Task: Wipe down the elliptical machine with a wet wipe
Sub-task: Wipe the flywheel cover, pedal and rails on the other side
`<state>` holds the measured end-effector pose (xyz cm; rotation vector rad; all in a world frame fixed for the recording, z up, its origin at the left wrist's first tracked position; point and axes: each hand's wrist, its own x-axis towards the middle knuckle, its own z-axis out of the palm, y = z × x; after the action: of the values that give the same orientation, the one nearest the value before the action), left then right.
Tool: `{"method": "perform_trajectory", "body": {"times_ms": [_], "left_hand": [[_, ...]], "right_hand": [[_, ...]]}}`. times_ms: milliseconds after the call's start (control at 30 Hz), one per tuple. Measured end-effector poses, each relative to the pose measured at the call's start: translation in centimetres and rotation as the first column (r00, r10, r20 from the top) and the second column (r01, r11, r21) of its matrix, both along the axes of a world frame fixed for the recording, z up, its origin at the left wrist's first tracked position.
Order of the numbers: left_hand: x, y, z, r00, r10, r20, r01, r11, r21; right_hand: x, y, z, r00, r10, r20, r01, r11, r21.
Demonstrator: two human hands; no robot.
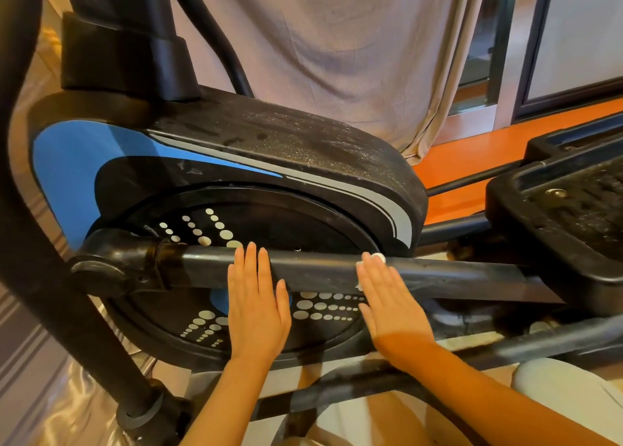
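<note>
While our left hand (257,305) lies flat, fingers straight, on the black elliptical crank bar (317,270), our right hand (391,302) presses a white wet wipe (377,259) there — fingers extended, wipe peeking out at the fingertips.

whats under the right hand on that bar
A white wet wipe lies between the right hand and the black bar. Only its edges show, past the fingertips and at the hand's left side. The flat palm covers the rest.
</note>
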<state>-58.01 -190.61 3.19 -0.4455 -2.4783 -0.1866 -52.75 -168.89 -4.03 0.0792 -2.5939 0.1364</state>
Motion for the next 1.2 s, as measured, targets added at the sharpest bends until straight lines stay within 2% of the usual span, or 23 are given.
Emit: {"method": "perform_trajectory", "body": {"times_ms": [67,200,267,333,400,467,533,633,733,833,1000,1100,1133,1200], "left_hand": [[0.1,0.6,-0.3,0.998,-0.048,-0.032,0.046,0.998,-0.047],[0.4,1.8,-1.3,0.994,-0.103,-0.041,0.100,0.993,-0.058],[0.5,2.2,-1.5,0.995,-0.100,-0.020,0.099,0.993,-0.057],[0.5,2.5,-1.6,0.996,-0.093,-0.005,0.093,0.994,-0.064],[0.3,2.4,-1.8,0.995,-0.095,0.005,0.095,0.993,-0.064],[0.2,2.4,-1.9,0.995,-0.096,0.003,0.096,0.994,-0.059],[0.1,2.4,-2.0,0.995,-0.101,-0.001,0.100,0.994,-0.044],[0.2,2.7,-2.1,0.995,-0.098,-0.002,0.097,0.995,-0.018],[0.1,2.9,-2.2,0.995,-0.099,-0.009,0.099,0.995,-0.002],[0.1,2.9,-2.2,0.994,-0.105,-0.012,0.105,0.994,0.008],[0.0,3.0,-2.4,0.993,-0.113,-0.023,0.113,0.993,0.017],[0.0,3.0,-2.5,0.993,-0.113,-0.023,0.114,0.993,0.025],[0.0,3.1,-2.5,0.994,-0.112,-0.021,0.112,0.993,0.028],[0.1,3.2,-2.4,0.993,-0.115,-0.019,0.115,0.993,0.035]], "right_hand": [[2.1,3.2,-1.4,0.991,-0.120,0.067,0.127,0.985,-0.115],[2.4,4.6,-1.7,0.947,-0.260,0.190,0.299,0.930,-0.216],[1.1,3.1,0.2,0.939,-0.303,0.161,0.338,0.899,-0.279],[-0.5,1.0,2.7,0.959,-0.266,0.101,0.284,0.903,-0.322],[-0.9,-1.1,4.4,0.992,-0.104,0.067,0.121,0.919,-0.375],[-0.8,-1.5,4.1,0.998,0.000,0.062,0.023,0.931,-0.365],[-0.8,0.5,2.5,0.999,-0.002,0.033,0.013,0.941,-0.338],[0.4,4.6,2.3,0.983,-0.165,0.085,0.185,0.907,-0.378],[1.9,7.0,2.6,0.939,-0.264,0.219,0.338,0.817,-0.467],[1.8,6.7,3.1,0.891,-0.370,0.263,0.450,0.798,-0.401],[0.5,4.2,3.8,0.919,-0.208,0.336,0.327,0.878,-0.351],[0.9,4.8,1.8,0.975,-0.116,0.188,0.161,0.955,-0.250],[1.2,5.3,1.3,0.977,-0.129,0.171,0.169,0.956,-0.239],[2.0,7.5,0.9,0.930,-0.276,0.244,0.350,0.869,-0.350]]}}
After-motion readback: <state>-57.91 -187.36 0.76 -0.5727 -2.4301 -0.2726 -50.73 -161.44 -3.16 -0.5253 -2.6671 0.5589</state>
